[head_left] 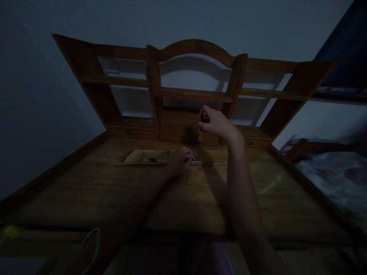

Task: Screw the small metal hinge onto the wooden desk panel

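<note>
My right hand [215, 123] is wrapped around the yellow and black handle of a screwdriver [202, 135], held upright. The shaft points down, and its tip meets a small shiny metal piece [195, 162]. My left hand [182, 159] lies low beside the tip, its fingers bunched together and pressing on that metal piece. Under both is a pale wooden board [145, 156] with rough, dark, damaged patches, lying flat on the wooden desk [160, 198]. Just below my left hand lies a thin bent metal piece [187, 177], its kind unclear in the dim light.
A wooden shelf unit [195, 93] with an arched top stands at the desk's back. On the left, a small metal rod-like piece [101, 161] lies on the desk. A pale cable [97, 244] hangs at the lower left edge. At right is a bed with crumpled covers [338, 175].
</note>
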A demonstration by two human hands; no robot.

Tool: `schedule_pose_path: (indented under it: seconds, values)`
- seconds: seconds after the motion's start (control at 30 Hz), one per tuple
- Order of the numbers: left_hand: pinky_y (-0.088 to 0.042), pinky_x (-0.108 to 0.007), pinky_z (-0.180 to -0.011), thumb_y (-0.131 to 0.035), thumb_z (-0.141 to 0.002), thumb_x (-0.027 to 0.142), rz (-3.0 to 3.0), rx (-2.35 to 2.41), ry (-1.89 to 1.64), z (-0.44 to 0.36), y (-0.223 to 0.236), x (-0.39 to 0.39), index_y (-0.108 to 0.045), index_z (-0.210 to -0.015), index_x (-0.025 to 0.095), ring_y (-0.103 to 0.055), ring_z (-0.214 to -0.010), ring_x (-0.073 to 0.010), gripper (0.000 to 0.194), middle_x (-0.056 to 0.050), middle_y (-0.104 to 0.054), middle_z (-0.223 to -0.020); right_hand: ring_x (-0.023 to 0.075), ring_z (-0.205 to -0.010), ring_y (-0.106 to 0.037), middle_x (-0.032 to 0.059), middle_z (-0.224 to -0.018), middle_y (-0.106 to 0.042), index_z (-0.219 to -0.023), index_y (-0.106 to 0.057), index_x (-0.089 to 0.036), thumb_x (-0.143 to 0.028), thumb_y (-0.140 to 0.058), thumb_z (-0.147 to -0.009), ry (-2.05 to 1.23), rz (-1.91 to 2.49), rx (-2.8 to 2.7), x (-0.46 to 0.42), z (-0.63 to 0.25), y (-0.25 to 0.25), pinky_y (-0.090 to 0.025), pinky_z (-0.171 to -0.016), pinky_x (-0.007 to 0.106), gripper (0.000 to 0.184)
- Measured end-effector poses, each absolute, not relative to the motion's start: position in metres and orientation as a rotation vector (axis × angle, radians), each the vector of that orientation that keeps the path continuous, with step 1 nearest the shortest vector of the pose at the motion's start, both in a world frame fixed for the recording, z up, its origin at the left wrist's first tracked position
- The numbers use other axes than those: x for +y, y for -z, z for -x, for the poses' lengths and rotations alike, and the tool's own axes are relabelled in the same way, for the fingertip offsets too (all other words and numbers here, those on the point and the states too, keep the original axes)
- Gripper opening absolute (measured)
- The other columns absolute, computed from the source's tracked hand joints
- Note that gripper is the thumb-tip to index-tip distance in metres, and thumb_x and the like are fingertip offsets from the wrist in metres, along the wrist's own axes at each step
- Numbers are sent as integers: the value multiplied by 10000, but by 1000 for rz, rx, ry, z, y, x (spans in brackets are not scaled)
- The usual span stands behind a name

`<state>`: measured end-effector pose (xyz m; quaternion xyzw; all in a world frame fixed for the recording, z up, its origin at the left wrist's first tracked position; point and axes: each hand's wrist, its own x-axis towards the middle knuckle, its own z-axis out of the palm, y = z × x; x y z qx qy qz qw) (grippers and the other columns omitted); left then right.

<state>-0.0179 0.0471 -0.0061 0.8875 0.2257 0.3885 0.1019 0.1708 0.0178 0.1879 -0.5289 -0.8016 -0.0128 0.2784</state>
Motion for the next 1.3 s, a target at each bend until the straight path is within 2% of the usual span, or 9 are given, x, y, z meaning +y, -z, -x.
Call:
schedule_pose_path:
  seconds: [0.13,0.33,0.47,0.6,0.87,1.13,1.3]
  values:
    - [-516,-353,-841,-517,-909,76,-2630,660,-1150,18,7,48,-753,-853,202,-639,-916,-196,273,-52,-706,-911,264,-981,-613,90,-1041,-661,-1037,-543,-228,-322,-601,-842,35,1418,-2152,19,-172,-187,-454,-875,407,225]
    - [-511,-348,-832,-528,-907,72,-2638,644,-1150,18,7,48,-760,-876,197,-632,-912,-198,266,-52,-703,-907,264,-921,-617,89,-976,-669,-1035,-555,-224,-444,-654,-917,113,1438,-2146,22,-176,-184,-450,-801,392,269]
    - [-517,-348,-841,-520,-907,76,-2646,656,-1126,18,8,49,-763,-880,209,-636,-930,-196,278,-49,-699,-923,251,-956,-617,81,-1019,-670,-1015,-554,-229,-376,-645,-931,141,1407,-2171,24,-177,-185,-454,-831,385,193]
    - [-523,-364,-863,-522,-918,98,-2639,659,-1125,18,7,48,-768,-886,210,-640,-939,-199,273,-51,-706,-931,262,-1022,-614,88,-1086,-652,-1022,-548,-234,-259,-604,-871,115,1412,-2178,22,-175,-186,-455,-913,415,163]
    - [-525,-366,-866,-510,-918,89,-2636,680,-1105,18,6,46,-771,-896,204,-637,-940,-197,287,-55,-709,-935,284,-1035,-624,107,-1103,-660,-1048,-538,-225,-328,-572,-842,42,1439,-2137,17,-169,-188,-458,-931,434,234]
    - [-526,-378,-889,-499,-916,85,-2642,686,-1082,17,5,47,-743,-879,212,-638,-936,-198,278,-46,-708,-932,296,-996,-634,115,-1041,-682,-1089,-545,-229,-442,-618,-900,69,1464,-2145,21,-172,-184,-470,-874,435,294]
    - [-516,-367,-899,-475,-914,65,-2619,694,-1093,15,10,50,-708,-904,204,-623,-975,-203,272,-51,-680,-954,285,-950,-637,110,-1018,-685,-1135,-548,-213,-353,-603,-901,114,1491,-2141,21,-172,-184,-461,-838,418,278]
